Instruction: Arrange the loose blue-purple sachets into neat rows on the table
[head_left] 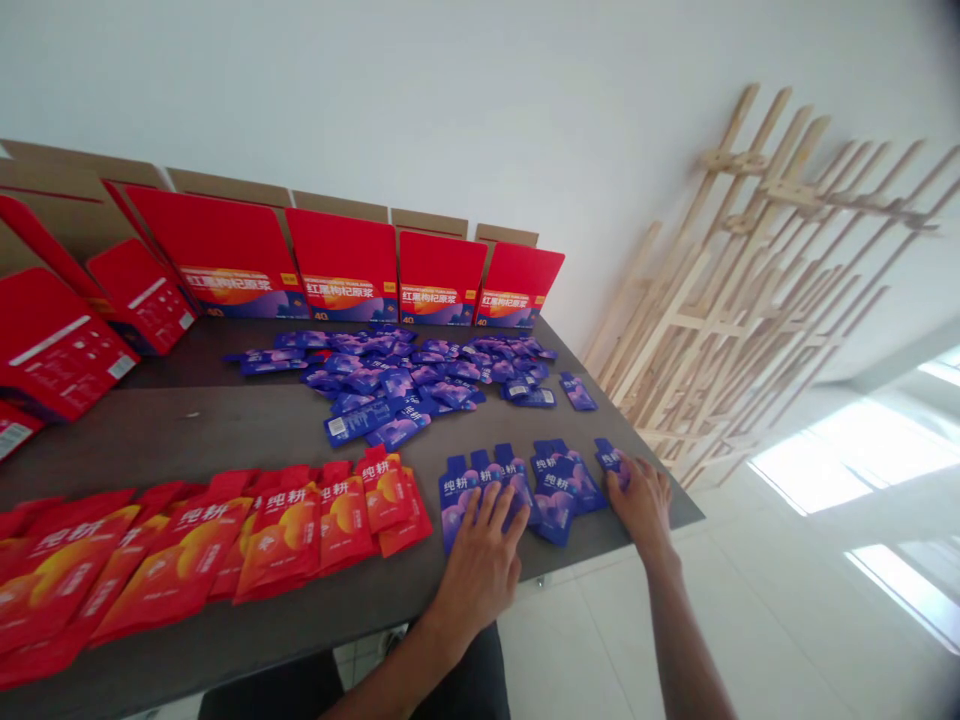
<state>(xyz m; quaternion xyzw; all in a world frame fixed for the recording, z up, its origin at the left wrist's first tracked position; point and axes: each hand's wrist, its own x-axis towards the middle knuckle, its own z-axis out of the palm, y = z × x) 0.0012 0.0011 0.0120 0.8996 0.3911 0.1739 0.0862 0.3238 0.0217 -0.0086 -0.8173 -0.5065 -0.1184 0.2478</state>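
My left hand (484, 560) lies with spread fingers on a row of blue-purple pouches (457, 490) near the table's front edge. To the right, my right hand (641, 500) touches a single blue pouch (611, 458) at the table's right edge; its thumb and fingertips rest on the pouch, but whether they grip it is hard to see. Between the hands lies a small overlapping group of blue pouches (556, 490). A loose heap of blue pouches (382, 365) spreads farther back. Red pouches (285, 530) overlap in a long row on the left.
Open red cartons (341, 265) line the back of the dark table (247, 420), with more red boxes (56, 345) at the left. Wooden easels (720, 320) lean against the white wall on the right. Pale floor tiles (757, 620) show beyond the table's right edge.
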